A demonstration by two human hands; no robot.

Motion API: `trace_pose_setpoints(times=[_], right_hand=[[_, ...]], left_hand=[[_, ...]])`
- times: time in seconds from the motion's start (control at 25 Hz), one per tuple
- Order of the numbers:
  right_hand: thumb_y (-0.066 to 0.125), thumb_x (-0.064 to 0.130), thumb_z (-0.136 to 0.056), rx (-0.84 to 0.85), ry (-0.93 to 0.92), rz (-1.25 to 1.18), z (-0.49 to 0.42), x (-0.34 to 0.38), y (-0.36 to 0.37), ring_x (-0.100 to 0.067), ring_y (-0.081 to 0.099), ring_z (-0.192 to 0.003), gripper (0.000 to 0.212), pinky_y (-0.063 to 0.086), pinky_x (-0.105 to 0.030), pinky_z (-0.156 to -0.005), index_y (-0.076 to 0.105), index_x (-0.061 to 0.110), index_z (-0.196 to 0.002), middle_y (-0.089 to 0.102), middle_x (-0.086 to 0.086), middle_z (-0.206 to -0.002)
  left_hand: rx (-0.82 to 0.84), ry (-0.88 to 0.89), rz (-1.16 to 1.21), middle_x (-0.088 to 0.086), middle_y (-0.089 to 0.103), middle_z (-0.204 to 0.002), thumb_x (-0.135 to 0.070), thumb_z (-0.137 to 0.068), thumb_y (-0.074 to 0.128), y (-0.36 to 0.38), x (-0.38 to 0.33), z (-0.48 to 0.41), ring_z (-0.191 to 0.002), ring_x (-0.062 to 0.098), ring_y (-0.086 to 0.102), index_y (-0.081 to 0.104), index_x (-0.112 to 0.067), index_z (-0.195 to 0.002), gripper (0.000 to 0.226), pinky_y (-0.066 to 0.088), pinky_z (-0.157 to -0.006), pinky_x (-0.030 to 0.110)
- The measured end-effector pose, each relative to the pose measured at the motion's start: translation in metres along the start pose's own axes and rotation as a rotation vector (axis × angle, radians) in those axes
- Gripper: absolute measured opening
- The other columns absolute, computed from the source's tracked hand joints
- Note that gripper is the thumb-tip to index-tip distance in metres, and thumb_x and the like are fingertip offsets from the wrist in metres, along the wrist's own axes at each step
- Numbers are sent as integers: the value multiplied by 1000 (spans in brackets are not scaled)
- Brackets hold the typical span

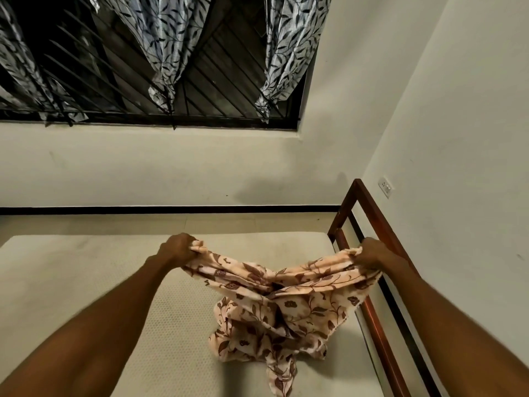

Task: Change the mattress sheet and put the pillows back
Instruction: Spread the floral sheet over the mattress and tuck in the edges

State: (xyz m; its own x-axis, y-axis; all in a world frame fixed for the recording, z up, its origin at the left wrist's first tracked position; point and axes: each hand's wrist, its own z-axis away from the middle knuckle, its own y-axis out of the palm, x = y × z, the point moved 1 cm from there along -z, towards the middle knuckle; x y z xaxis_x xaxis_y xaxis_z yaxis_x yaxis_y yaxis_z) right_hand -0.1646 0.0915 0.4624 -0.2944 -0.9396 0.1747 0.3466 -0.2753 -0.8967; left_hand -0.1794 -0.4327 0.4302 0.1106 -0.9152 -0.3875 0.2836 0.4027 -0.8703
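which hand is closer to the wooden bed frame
Right. The right hand grips the floral sheet directly beside the wooden bed frame rail. The left hand grips the sheet's other end out over the bare mattress, well away from the frame.

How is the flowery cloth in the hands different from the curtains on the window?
The sheet is peach with brown flowers; the curtains are white-grey with dark leaves. The sheet is gripped by the left hand and right hand, bunched over the bare mattress; the curtains hang at the barred window. Both are printed cloth.
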Motion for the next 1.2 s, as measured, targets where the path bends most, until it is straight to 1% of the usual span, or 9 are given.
trace_pose_setpoints(times=[0.24,0.4,0.52,0.68,0.76,0.84,0.96,1.08,1.2], right_hand=[[73,34,-89,-455,270,-178,-4,-58,-30,-40,69,-98,31,56,-43,-84,68,9,-107,71,-17,-105],[76,28,-91,-452,327,-603,-13,-56,-37,-48,68,-104,44,53,-43,-82,68,-9,-115,70,-31,-111],[73,27,-93,-415,354,-697,-17,-37,-34,-47,68,-107,43,55,-46,-93,68,-7,-118,70,-30,-115],[72,20,-93,-283,373,-593,-13,-33,-47,-45,68,-98,32,57,-42,-84,63,-7,-108,68,-28,-106],[70,22,-94,-131,430,-569,-13,-45,-53,-35,65,-77,32,56,-39,-70,61,-7,-104,65,-21,-90],[69,27,-88,-52,494,-406,-20,-55,-61,-31,65,-76,34,57,-39,-76,66,-5,-102,67,-17,-87],[66,17,-96,28,447,-279,-16,-38,-76,-28,57,-71,20,49,-34,-62,61,-3,-97,62,-16,-87],[62,5,-101,2,356,-570,-28,-14,-82,-23,55,-54,12,45,-26,-36,65,-7,-101,58,-19,-79],[54,-8,-102,-18,295,-1076,-56,17,-76,-31,77,-76,16,61,-35,-45,68,-9,-111,72,-28,-101]], left_hand=[[-345,-494,-171,5,75,-97,-57,-87,69,-32,84,10,-105,30,67,71,-29,-100,32,36,-99,44],[-454,-555,451,20,73,-85,-38,-78,87,-29,102,19,-74,33,69,78,-8,-98,37,59,-70,38],[-414,-593,911,19,63,-67,-3,-88,76,-25,77,21,-35,17,58,69,8,-93,14,48,-34,23],[-358,-642,1213,21,66,-70,8,-96,63,-37,79,17,-46,20,66,60,4,-86,11,54,-36,27],[-353,-598,1252,19,66,-91,7,-102,52,-48,93,12,-68,24,67,58,-2,-101,11,57,-43,24],[-361,-564,1217,15,63,-92,8,-104,45,-60,102,3,-77,25,64,54,-8,-102,18,55,-43,21],[-331,-632,1216,14,57,-83,9,-103,49,-74,104,-19,-62,21,62,55,-7,-86,24,46,-32,19],[-224,-597,1099,10,49,-63,4,-99,54,-80,91,-34,-44,18,46,56,-6,-79,23,37,-31,17],[-206,-398,755,19,62,-71,2,-88,72,-78,76,-51,-46,20,56,66,5,-83,9,43,-36,19]])
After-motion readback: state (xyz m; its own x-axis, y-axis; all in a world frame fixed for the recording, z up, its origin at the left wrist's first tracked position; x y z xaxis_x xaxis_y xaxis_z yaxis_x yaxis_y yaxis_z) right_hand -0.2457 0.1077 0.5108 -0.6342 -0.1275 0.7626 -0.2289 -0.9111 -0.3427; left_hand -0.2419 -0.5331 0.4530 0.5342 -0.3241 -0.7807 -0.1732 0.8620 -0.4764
